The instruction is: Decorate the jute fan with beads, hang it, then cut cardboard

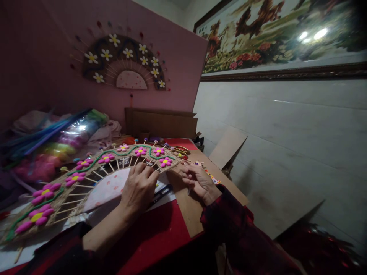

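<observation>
L hand rests fingers-down on the fan craft, gripping nothing; R hand pinches a stick end at fan's right edge; cardboard sheet beneath.

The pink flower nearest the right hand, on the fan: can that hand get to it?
Probably yes. The right hand rests on the cardboard sheet at the fan's end, and the pink flower lies just beside its fingers with nothing between. The left hand sits on the spokes, to one side.
</observation>
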The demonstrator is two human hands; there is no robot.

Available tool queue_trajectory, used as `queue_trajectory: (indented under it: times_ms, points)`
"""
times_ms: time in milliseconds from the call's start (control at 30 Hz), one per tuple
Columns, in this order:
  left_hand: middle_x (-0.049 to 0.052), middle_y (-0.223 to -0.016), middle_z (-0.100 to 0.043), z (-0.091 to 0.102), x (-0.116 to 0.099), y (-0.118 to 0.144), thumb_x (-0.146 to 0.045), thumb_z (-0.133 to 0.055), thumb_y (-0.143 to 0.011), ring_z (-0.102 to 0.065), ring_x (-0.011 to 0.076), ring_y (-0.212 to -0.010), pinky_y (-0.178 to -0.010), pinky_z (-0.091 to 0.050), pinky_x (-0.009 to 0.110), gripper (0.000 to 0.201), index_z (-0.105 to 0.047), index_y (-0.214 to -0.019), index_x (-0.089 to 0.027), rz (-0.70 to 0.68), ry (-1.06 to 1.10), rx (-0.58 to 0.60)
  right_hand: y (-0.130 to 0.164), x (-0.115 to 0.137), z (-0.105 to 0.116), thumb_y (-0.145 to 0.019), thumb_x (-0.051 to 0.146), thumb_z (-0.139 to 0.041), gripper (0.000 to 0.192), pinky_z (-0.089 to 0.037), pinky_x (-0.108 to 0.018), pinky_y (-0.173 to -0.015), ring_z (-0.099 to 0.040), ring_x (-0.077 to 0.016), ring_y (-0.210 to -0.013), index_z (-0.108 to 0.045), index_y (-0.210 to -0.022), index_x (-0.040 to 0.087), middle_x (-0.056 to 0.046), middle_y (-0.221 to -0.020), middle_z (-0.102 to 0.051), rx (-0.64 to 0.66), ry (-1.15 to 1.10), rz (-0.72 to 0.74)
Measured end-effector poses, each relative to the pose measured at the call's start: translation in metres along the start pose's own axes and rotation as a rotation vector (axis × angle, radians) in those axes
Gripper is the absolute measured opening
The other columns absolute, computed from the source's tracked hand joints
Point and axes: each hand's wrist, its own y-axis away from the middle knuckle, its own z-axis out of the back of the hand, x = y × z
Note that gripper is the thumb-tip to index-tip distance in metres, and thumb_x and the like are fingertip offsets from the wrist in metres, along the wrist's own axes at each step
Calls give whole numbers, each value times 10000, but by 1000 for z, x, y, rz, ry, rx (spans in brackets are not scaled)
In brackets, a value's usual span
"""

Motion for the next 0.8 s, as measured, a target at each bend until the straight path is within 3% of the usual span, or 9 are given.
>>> queue_trajectory:
  times_ms: [467, 633, 800]
  points:
    - [81, -756, -622, 1, 0, 1, -129, -563, -810, -480, 250, -802, -705, -413, 378, 115, -630, -721, -161, 3, 11, -7, -4, -6, -4, -691, 79, -639, 231, -191, -95, -292, -283, -16, -375, -435, -732, 180, 91, -530, -421, -18, -42, -1]
    - [84, -761, -626, 0, 0, 1, -140, -573, -809, -478, 253, -805, -704, -411, 381, 103, -636, -729, -158, 2, 9, 9, 6, -6, -6, -691, 109, -645, 244, -190, -100, -297, -262, -14, -380, -414, -645, 174, 77, -518, -432, -12, -32, -45]
    - [87, -764, -626, 0, 0, 1, -138, -546, -823, -472, 254, -812, -709, -404, 380, 129, -637, -735, -162, 0, 6, 3, 28, -10, -11, -716, 149, -641, 152, -166, -113, -327, -278, -22, -395, -489, -708, 158, 72, -514, -437, 73, 85, -117]
